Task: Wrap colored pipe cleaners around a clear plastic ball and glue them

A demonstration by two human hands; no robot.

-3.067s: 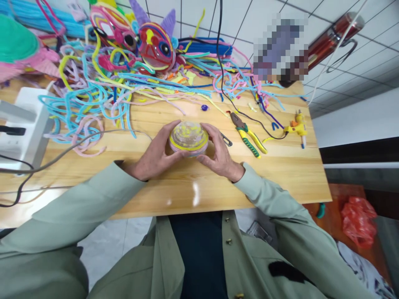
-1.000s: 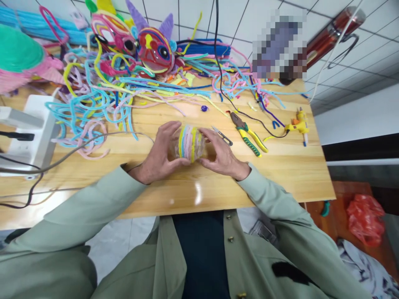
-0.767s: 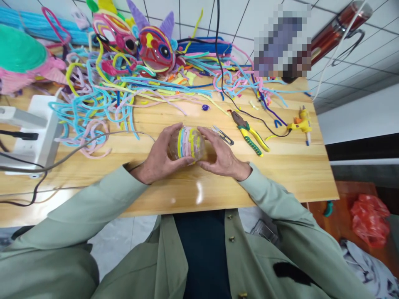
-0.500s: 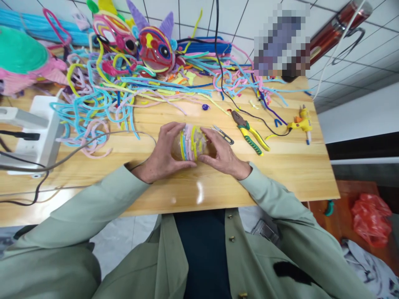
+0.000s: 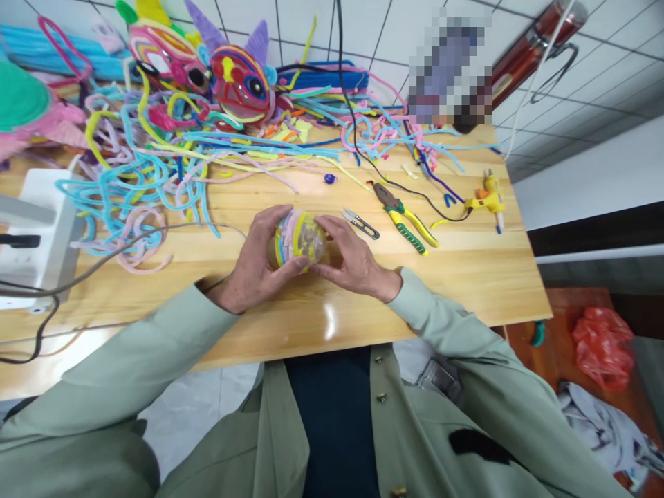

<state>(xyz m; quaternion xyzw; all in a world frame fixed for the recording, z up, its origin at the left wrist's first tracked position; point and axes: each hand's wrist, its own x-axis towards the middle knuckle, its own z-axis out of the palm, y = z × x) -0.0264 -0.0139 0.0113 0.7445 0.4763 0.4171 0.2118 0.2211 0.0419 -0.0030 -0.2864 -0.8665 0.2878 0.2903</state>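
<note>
Between my two hands is a rounded clear object (image 5: 295,238) banded with yellow, pink and blue strips. My left hand (image 5: 262,259) wraps its left side, thumb along the near edge. On the right side, the fingers and thumb of my right hand (image 5: 350,256) curve round the clear end. Small thread snips (image 5: 362,224) lie just beyond my right hand. Pliers with green and yellow handles (image 5: 404,218) rest farther right. A small dark blue ball (image 5: 330,178) sits on the wooden table behind the object.
Tangled pipe cleaners (image 5: 150,173) cover the back left, beside decorated masks (image 5: 241,83). A white power strip (image 5: 39,238) stands at the left with cables. A yellow glue gun (image 5: 487,200) and a red flask (image 5: 534,48) are at the right; a black cord crosses behind.
The banded object has turned and tilted between my hands, and my left thumb now lies on its near face. The whole view has shifted, with the table things appearing farther left.
</note>
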